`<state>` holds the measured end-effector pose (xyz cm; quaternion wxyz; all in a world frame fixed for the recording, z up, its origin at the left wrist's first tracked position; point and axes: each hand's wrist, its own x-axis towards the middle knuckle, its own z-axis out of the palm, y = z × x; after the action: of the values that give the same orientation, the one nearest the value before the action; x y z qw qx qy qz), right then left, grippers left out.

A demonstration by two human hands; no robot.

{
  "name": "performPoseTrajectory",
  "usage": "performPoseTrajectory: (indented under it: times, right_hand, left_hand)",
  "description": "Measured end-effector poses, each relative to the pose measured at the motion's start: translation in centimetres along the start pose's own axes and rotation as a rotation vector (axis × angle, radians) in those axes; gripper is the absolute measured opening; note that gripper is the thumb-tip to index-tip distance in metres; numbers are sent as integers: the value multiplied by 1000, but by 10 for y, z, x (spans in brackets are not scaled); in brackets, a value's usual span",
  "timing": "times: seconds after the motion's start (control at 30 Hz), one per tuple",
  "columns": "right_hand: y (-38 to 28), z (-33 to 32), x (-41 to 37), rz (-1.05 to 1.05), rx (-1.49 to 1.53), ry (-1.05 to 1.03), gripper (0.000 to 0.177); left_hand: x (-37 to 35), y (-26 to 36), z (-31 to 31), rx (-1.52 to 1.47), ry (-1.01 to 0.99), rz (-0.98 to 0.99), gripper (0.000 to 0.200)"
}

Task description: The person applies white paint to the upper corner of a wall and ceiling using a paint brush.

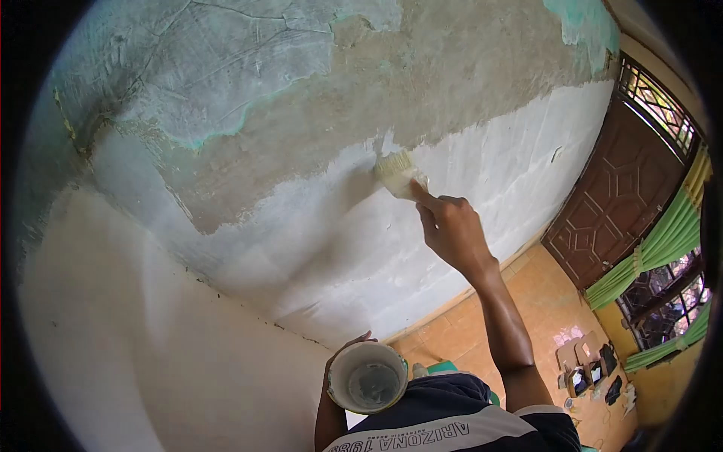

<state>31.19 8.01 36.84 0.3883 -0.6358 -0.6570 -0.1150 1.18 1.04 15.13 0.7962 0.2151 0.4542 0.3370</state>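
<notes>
A wide, pale-bristled brush (397, 169) touches the wall at the border between white paint (512, 158) and bare grey-brown plaster (301, 151). My right hand (450, 226) is closed around its handle, with the arm stretched up from the lower right. Low in the view, my left hand (354, 348) holds a round tub (367, 377) against the front of my dark shirt. Greyish-white liquid shows inside the tub. Most of the left hand's fingers are hidden behind the tub's rim.
A brown panelled door (614, 188) stands at the right, beside green curtains (666, 245) and a grilled window. Open boxes and dark items (591, 365) lie on the orange tiled floor (527, 320). Something green (442, 367) shows behind the tub. A second wall adjoins at left.
</notes>
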Motion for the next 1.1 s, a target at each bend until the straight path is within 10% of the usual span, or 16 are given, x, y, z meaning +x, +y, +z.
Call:
performPoseTrajectory:
  times: [0.07,0.13,0.63,0.93,1.1]
  right_hand:
    - [-3,-20,0,22,-69,-88,37]
    - [-6,-28,7,21,-109,-66,36]
    - [-35,-43,39,-36,11,219,34]
    - [-16,-24,11,61,-136,-74,29]
    - [-29,-33,40,-6,-54,67,25]
  left_hand:
    - [8,5,-5,31,-11,51,23]
    - [29,8,-24,-207,-312,-406,26]
    - [-18,30,26,-52,-42,-226,29]
    - [3,2,-4,-38,-84,-15,24]
    - [6,14,2,-155,-114,-243,27]
